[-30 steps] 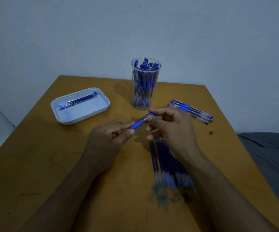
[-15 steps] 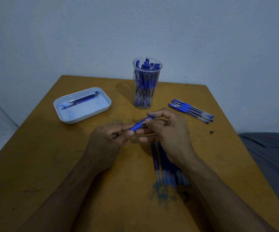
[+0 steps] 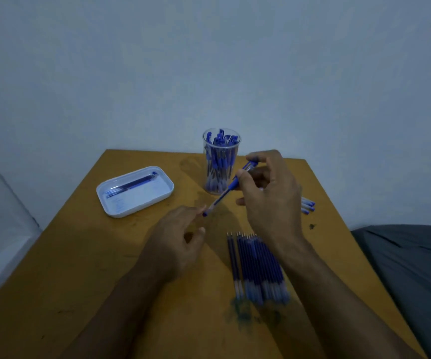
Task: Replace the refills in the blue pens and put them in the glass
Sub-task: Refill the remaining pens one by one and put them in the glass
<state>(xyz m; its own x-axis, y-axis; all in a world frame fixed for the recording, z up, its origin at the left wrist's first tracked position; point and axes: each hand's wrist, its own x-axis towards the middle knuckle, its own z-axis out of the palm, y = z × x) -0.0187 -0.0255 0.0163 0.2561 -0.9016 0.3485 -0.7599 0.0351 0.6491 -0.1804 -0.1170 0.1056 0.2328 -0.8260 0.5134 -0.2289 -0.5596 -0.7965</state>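
The right hand (image 3: 268,193) pinches a blue pen (image 3: 228,190) just beside the glass (image 3: 221,161); its tip meets the loosely curled left hand (image 3: 180,238), which holds nothing; loose pens (image 3: 307,205) lie half-hidden behind the right hand

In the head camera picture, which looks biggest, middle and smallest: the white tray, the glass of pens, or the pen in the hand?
1. white tray
2. glass
3. pen, held by the right hand

The pen looks about as long as the glass is tall, but far thinner.
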